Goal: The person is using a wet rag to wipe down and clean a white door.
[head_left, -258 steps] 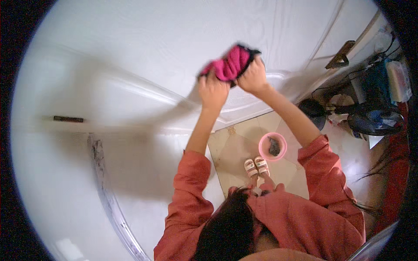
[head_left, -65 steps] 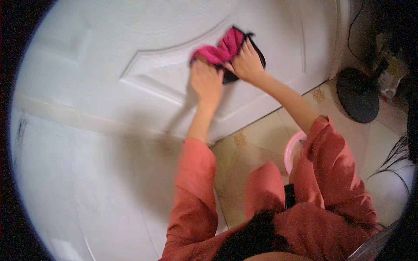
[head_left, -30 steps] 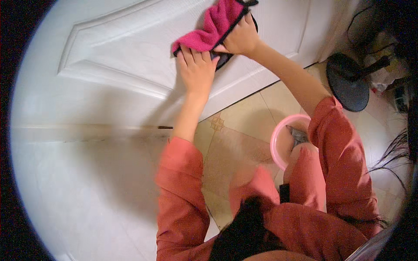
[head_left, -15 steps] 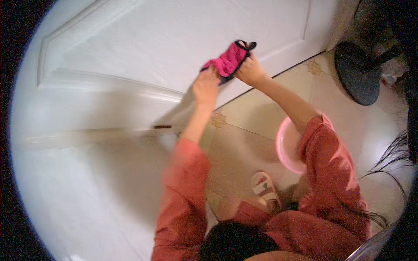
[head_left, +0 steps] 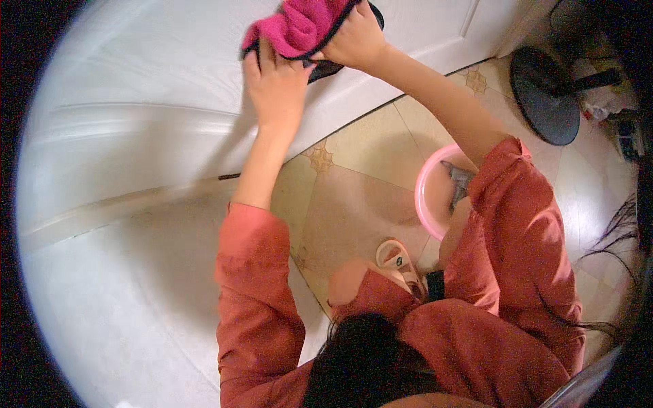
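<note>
Cloth: a bright pink fluffy terry cloth with a dark bound edge (head_left: 299, 24), bunched into a soft lump against the white panelled door (head_left: 156, 88), near the top of the view.
Cloth axis: its long side runs left to right across the door face, rising a little toward the right; the upper part is cut off by the frame edge.
Left hand: the left hand (head_left: 275, 85) lies flat with fingers spread upward, fingertips on the cloth's lower left edge, pressing rather than clasping.
Right hand: the right hand (head_left: 354, 41) is curled closed over the cloth's right end, pinning it to the door.
Door: smooth, glossy painted surface with raised moulded ridges.
Basin: a round pink plastic basin (head_left: 425, 197) sits on the beige tiled floor (head_left: 354, 204) beside the person's knee (half hidden by the coral-red sleeve (head_left: 524, 224)); a grey crumpled rag (head_left: 459, 183) lies inside.
Fan base: a round dark disc fan base (head_left: 544, 95) stands well apart at the right.
</note>
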Motion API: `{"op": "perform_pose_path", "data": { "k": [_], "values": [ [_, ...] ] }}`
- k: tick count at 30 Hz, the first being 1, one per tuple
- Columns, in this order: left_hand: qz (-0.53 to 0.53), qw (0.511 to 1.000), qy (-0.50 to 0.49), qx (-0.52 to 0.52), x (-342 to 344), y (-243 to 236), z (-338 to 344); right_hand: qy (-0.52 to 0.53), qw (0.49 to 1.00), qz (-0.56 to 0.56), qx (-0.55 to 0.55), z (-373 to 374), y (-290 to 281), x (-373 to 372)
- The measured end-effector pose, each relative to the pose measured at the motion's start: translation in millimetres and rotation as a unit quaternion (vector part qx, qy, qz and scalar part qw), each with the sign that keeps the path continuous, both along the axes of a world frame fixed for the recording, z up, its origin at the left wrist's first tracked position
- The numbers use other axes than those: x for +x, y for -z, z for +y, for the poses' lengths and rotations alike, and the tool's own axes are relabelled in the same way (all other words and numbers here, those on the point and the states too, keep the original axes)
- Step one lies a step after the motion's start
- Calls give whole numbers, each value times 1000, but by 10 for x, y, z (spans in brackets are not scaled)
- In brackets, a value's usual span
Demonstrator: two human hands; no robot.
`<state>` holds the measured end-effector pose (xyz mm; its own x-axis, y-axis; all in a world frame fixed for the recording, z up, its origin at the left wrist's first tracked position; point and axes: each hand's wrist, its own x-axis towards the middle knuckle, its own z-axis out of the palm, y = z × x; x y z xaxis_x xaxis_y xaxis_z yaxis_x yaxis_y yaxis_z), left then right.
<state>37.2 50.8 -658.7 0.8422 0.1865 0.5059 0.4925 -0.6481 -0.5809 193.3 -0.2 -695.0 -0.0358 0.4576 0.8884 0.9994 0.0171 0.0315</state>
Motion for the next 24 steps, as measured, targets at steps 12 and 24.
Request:
{"op": "perform_pose_path", "data": {
  "k": [12, 24],
  "values": [
    [172, 985, -21, 6, -256, 1331, 186, 38, 983, -122, -128, -4, 1586, -42],
    [228, 969, -59, -70, -294, 1905, 425, 12, 958, -76, -277, 182, 2146, -148]
  ]
}}
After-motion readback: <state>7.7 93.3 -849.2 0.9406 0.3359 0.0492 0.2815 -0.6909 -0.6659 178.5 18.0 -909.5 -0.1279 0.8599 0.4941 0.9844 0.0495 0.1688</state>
